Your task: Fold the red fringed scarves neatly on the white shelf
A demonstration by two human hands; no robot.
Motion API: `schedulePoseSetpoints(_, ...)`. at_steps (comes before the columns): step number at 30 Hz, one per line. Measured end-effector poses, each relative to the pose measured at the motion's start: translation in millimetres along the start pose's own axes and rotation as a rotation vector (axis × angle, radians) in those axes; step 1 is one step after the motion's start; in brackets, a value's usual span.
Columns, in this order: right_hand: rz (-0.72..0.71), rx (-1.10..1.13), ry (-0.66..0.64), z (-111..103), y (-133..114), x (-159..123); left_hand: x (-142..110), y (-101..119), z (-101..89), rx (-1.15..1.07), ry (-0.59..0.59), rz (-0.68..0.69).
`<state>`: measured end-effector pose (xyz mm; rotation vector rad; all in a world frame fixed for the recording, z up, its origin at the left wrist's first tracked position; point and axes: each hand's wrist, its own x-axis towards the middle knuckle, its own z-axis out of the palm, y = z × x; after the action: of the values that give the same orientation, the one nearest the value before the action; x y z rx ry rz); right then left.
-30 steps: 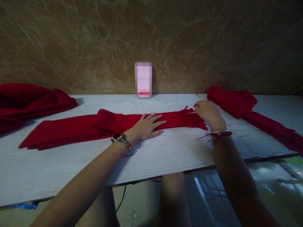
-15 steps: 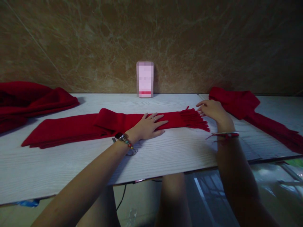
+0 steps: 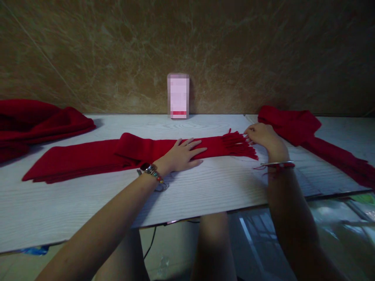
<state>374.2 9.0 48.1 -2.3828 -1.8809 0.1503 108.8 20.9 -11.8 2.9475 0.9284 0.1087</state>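
Observation:
A red fringed scarf (image 3: 79, 158) lies folded lengthwise in layers across the white table, with a turned-over fold near its middle. My left hand (image 3: 183, 156) rests flat on the scarf, fingers spread, right of that fold. At the scarf's right end, the loose fringe (image 3: 238, 145) fans out over the tabletop. My right hand (image 3: 262, 136) is at the upper corner of this end, its fingertips bent together on the fringe strands. Its palm is turned away from me, so the exact grip is partly hidden.
A phone (image 3: 178, 95) with a blurred screen leans on the brown marbled wall (image 3: 117, 58). Another red scarf (image 3: 295, 123) lies at the right, and a heap of red cloth (image 3: 43, 121) at the left. The white table (image 3: 219, 191) ends just before my knees.
My right hand let go of the fringe, its fingers loosening and shifting slightly right, then closed on strands again. The left hand has stayed flat on the scarf.

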Motion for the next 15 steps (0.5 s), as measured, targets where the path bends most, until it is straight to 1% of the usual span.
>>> schedulePoseSetpoints(1,-0.003,0.082,-0.023,1,-8,-4,0,0,-0.4,0.000,-0.003,0.000)
schedulePoseSetpoints(3,-0.019,0.243,-0.139,5,-28,-11,0,1,-0.5,0.002,-0.003,0.000)
schedulePoseSetpoints(4,-0.029,0.279,-0.202,7,-37,-15,1,1,-0.1,0.005,0.000,-0.001)
schedulePoseSetpoints(6,0.014,0.267,-0.288,8,-46,-18,1,0,1.0,0.009,0.008,-0.001)
schedulePoseSetpoints(7,0.057,0.219,-0.297,8,-44,-18,1,0,1.6,0.011,0.012,0.001)
schedulePoseSetpoints(9,0.140,0.110,-0.275,3,-33,-15,1,-1,2.3,0.011,0.018,0.008)
schedulePoseSetpoints(11,0.184,0.030,-0.236,-2,-17,-11,1,-1,2.2,0.008,0.016,0.012)
schedulePoseSetpoints(13,0.175,-0.012,-0.181,-6,-5,-9,0,-1,1.6,0.004,0.010,0.006)
schedulePoseSetpoints(15,0.118,0.023,-0.116,-6,-4,-9,1,0,1.0,-0.002,0.007,0.001)
